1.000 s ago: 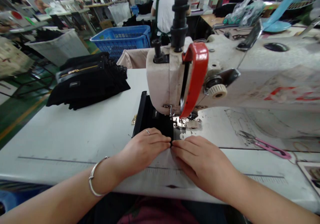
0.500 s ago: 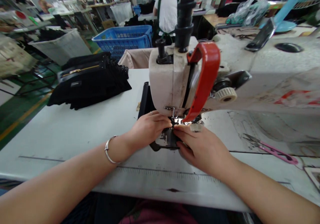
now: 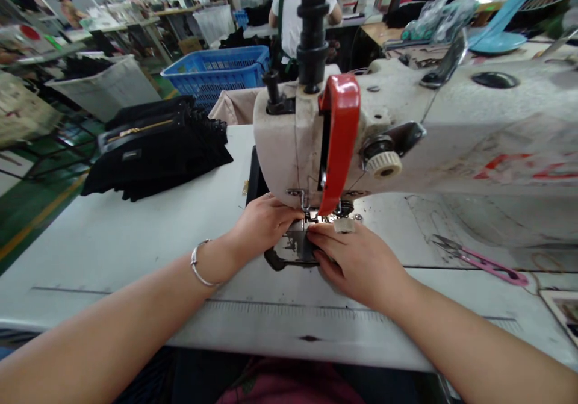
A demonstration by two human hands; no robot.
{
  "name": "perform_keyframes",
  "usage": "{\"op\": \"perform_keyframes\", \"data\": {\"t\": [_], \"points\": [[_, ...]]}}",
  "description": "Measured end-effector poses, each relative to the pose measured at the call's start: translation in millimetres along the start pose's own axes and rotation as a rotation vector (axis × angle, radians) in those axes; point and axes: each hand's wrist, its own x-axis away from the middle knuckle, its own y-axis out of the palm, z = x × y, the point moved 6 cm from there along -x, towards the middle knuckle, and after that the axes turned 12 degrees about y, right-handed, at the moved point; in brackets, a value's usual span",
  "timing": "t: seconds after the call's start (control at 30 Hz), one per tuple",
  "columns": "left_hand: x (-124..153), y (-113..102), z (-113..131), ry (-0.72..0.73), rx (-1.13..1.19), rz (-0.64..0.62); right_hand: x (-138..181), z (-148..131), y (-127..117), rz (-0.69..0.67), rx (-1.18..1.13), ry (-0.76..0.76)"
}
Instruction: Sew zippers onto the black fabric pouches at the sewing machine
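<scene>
My left hand (image 3: 264, 223) and my right hand (image 3: 356, 258) meet fingertip to fingertip under the head of a beige sewing machine (image 3: 289, 145), just below its red guard (image 3: 338, 139). The left fingers are curled on the near edge of a flat black piece (image 3: 253, 178) that runs back beside the machine head. The right fingers are pressed together at the presser foot; what they pinch is hidden. A shiny metal plate (image 3: 289, 248) shows between the two hands. A silver bangle (image 3: 198, 265) circles my left wrist.
A stack of black pieces with a gold zip (image 3: 153, 145) lies at the table's back left. Pink thread snips (image 3: 485, 264) lie to the right on the white table (image 3: 112, 241). Behind stand a blue basket (image 3: 217, 73) and a person in a green apron (image 3: 300, 0).
Both hands slid forward from the table's near part to the needle area. The black piece went back under the machine head, uncovering the metal plate.
</scene>
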Motion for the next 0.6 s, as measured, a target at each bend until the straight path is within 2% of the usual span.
{"op": "perform_keyframes", "data": {"t": [0.13,0.3,0.47,0.6], "points": [[-6.3,-6.8,9.1,-0.090,0.057,-0.153,2.6,-0.3,-1.0,0.024,-0.014,-0.024],[0.1,-17.1,25.2,0.011,0.146,-0.263,6.4,-0.4,-3.9,0.055,-0.033,-0.066],[18.4,-14.6,35.5,0.008,0.147,-0.280,8.6,1.5,-2.9,0.050,0.004,-0.075],[22.6,-11.9,47.4,-0.072,0.111,-0.176,9.4,1.7,-1.8,0.032,0.009,-0.084]]}}
